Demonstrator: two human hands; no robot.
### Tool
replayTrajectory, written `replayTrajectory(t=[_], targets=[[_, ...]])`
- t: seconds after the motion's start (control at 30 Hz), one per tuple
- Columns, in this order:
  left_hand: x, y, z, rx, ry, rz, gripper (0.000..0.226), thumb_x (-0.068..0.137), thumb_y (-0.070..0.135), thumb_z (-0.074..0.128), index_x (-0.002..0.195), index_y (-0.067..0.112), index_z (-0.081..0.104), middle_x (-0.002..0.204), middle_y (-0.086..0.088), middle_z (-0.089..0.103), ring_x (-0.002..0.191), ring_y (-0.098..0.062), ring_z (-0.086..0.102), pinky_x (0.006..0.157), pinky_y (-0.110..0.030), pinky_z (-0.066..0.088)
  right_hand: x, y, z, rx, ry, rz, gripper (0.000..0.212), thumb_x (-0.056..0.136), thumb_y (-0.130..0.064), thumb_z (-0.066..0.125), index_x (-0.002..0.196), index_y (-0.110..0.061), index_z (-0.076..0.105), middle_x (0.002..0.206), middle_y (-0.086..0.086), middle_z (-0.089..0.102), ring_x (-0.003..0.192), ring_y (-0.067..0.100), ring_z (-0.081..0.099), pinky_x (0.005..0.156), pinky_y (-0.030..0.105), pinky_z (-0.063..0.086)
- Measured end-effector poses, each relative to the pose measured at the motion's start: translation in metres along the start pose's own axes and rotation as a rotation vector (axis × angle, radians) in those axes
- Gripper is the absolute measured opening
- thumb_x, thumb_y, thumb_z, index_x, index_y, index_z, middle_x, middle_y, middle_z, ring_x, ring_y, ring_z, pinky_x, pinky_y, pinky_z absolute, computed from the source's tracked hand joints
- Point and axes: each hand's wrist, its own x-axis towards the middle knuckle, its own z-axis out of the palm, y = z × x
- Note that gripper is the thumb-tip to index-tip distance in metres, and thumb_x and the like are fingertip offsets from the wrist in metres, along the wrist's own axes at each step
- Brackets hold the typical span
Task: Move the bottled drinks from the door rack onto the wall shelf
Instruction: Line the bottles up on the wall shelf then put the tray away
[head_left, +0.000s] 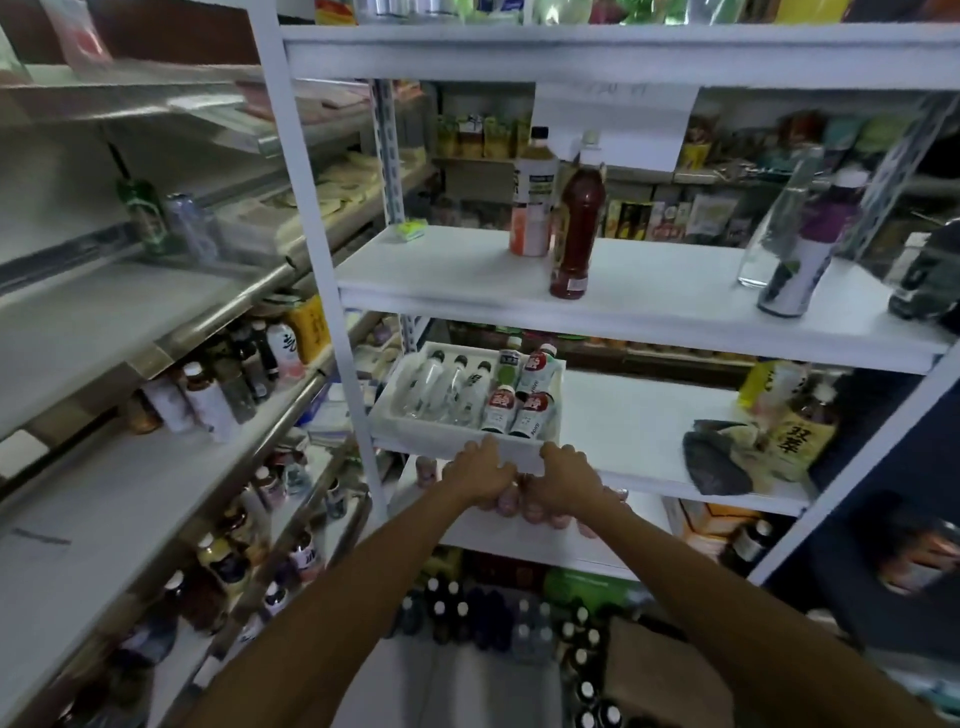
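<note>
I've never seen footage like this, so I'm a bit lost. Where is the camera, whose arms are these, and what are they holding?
There is no machine here. A person wears one wide-angle camera on the head, looking forward and down, so the two bare arms reaching in from the bottom are their own. This is the only picture.

The left hand and the right hand sit side by side and grip the near edge of a white tray that rests on a white shelf. The tray holds clear bottles with black caps and bottles with red-and-white labels.

On the shelf above stands a dark red bottle among a few others. To the left is a metal rack with more bottles.
</note>
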Motion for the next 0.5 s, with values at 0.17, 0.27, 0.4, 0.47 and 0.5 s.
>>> replayTrajectory(t=[0.17,0.27,0.4,0.47,0.5], targets=[[0.062,-0.019,-0.021,-0.077,-0.035,-0.003,0.056,0.095,0.037,0.049,0.139,0.007,0.034,0.136,-0.021,0.045,0.119,-0.039,0.05,0.096,-0.041,0.045,0.055,-0.011,-0.004,0.022,0.011,0.032,0.05,0.082,-0.035,0.066,0.123,-0.012,0.048,0.122,0.015,0.054,0.113,0.034,0.051,0.09,0.04,0.049],[0.095,-0.027,-0.034,-0.072,-0.043,0.013,0.051,0.095,0.033,0.051,0.135,0.005,0.036,0.13,-0.022,0.051,0.115,-0.037,0.054,0.091,-0.038,0.045,0.088,-0.018,-0.003,0.052,0.009,0.033,0.054,0.08,-0.031,0.066,0.128,-0.013,0.048,0.123,0.016,0.057,0.112,0.034,0.055,0.091,0.039,0.051],[0.137,-0.039,-0.037,-0.052,-0.092,0.0,0.059,0.096,0.031,0.053,0.141,0.001,0.03,0.14,-0.023,0.044,0.124,-0.037,0.048,0.096,-0.038,0.044,0.122,-0.02,0.0,0.16,0.009,0.062,0.048,0.086,-0.028,0.063,0.13,-0.015,0.049,0.124,0.013,0.062,0.11,0.033,0.06,0.09,0.037,0.053],[0.155,-0.044,-0.033,-0.038,-0.119,-0.03,0.061,0.094,0.034,0.055,0.142,0.004,0.031,0.141,-0.021,0.042,0.126,-0.036,0.047,0.098,-0.038,0.044,0.136,-0.019,0.001,0.212,0.008,0.115,0.051,0.09,-0.033,0.06,0.135,-0.015,0.044,0.129,0.013,0.06,0.113,0.033,0.059,0.093,0.037,0.05],[0.163,-0.044,-0.031,-0.038,-0.119,-0.04,0.061,0.093,0.036,0.056,0.14,0.005,0.033,0.14,-0.02,0.044,0.125,-0.035,0.047,0.098,-0.038,0.044,0.142,-0.018,0.001,0.237,0.007,0.145,0.054,0.09,-0.034,0.06,0.137,-0.015,0.042,0.131,0.013,0.058,0.115,0.034,0.058,0.094,0.037,0.048]])
